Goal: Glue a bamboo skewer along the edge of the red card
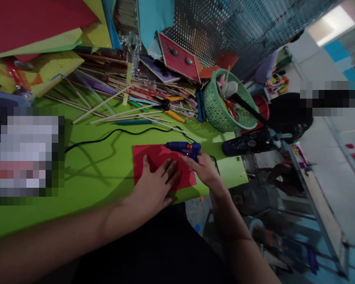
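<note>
A red sheet of paper (150,154) lies on the green tabletop close to its front edge. Flat on that sheet rests my left hand (156,179), its fingers spread. My right hand (205,167) is wrapped round the handle of a blue glue gun (179,147), with a small orange light glowing on its side. The glue gun points left, and its nozzle is over the top edge of the red sheet. A black cord (106,138) runs along the table behind the sheet.
Behind the sheet lie many thin wooden sticks (106,96) and orange-handled pliers (168,105). A green plastic basket (214,106) of tools stands at the back right, beside a black cylindrical object (245,145). Coloured sheets (38,23) are stacked back left. A blurred-out object (26,154) sits at left.
</note>
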Demonstrator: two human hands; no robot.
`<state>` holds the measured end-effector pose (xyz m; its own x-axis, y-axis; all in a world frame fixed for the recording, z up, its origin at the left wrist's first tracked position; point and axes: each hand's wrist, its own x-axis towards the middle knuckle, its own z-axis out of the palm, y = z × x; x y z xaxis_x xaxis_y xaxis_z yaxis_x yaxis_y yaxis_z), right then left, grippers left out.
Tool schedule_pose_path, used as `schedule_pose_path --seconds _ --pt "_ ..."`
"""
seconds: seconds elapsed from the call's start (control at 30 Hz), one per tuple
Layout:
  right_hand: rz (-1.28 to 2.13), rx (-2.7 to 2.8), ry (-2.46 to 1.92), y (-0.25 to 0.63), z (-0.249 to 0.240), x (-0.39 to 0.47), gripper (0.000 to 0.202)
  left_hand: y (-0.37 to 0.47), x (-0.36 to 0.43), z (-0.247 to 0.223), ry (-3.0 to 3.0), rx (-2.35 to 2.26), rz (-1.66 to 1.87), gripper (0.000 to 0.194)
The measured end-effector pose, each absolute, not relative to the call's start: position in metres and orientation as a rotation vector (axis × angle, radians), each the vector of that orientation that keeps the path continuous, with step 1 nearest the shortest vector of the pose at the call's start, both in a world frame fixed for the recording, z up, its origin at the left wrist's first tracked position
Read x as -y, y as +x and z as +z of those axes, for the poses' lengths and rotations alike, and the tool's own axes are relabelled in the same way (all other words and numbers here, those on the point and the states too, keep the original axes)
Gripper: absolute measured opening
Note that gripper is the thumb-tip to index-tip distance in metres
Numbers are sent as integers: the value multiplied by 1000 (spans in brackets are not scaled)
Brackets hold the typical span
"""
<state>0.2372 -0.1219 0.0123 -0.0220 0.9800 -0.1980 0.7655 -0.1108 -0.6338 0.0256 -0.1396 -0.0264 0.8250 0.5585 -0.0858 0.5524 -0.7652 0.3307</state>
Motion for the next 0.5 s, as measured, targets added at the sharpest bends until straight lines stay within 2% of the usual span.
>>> schedule_pose_path --seconds 0.5 --pt "895 1859 -1893 237 9 121 44 26 139 -27 2658 -828 26 68"
